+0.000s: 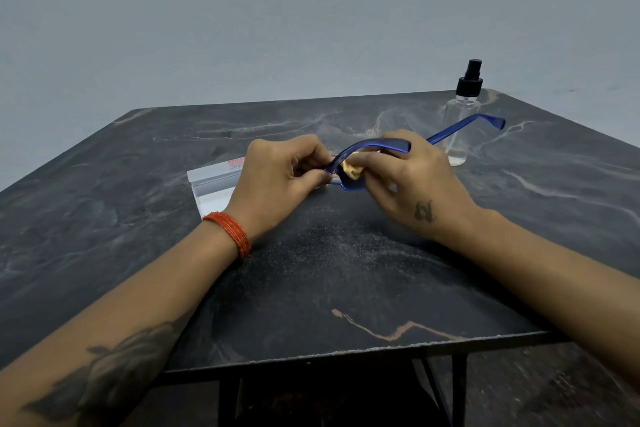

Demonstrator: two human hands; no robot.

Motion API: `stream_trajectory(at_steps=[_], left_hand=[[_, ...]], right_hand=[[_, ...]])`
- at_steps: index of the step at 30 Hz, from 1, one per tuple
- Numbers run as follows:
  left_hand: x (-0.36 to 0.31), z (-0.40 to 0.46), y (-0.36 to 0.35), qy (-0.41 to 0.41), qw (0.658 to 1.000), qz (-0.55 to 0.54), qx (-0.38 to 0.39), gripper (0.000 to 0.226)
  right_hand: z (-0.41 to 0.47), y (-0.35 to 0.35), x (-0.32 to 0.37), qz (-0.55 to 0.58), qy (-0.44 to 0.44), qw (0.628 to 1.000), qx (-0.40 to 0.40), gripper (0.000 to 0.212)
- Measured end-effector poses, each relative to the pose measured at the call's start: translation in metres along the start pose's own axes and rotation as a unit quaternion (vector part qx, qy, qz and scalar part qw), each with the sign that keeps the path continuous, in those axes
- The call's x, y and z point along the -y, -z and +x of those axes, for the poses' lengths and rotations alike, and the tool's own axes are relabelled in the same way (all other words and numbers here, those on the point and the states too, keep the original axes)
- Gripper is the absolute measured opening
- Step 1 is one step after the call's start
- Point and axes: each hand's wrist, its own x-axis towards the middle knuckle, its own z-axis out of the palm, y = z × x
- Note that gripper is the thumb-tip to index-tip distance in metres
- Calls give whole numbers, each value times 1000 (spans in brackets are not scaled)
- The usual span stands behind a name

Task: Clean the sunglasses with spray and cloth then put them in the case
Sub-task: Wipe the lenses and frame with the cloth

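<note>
Blue-framed sunglasses are held above the middle of the dark marble table. My left hand pinches the frame's left end. My right hand presses a small yellow cloth against a lens, its fingers curled round the cloth and frame. One blue temple arm sticks out to the right, past my right hand. A clear spray bottle with a black pump stands upright behind that hand. The white case lies on the table, partly hidden by my left hand.
A red bangle stack sits on my left wrist. The table's front edge runs over black metal legs. A plain grey wall stands behind the table.
</note>
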Motion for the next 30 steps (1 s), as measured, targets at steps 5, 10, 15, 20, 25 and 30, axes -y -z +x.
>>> stream_trajectory(at_steps=[5,10,15,20,25,30], left_hand=[[1,-1,-1,-3,1000,12,4,10],[1,-1,0,-1,1000,16,-1,9],[1,0,0,1,1000,0,-14,7],[-2,-1,0,5,1000,-7,-13,18],[-2,-1,0,8,1000,-11,-22,21],[-2,-1,0,1,1000,-2,-15,11]], right_hand=[[0,1,2,53,16,998,33,26],[0,5,4,37,32,999,12,20],[0,5,6,-30,-16,999,-26,17],[0,2,3,-50,-46,997,-32,14],[0,2,4,-9,0,1000,-5,23],[0,1,5,33,22,999,24,24]])
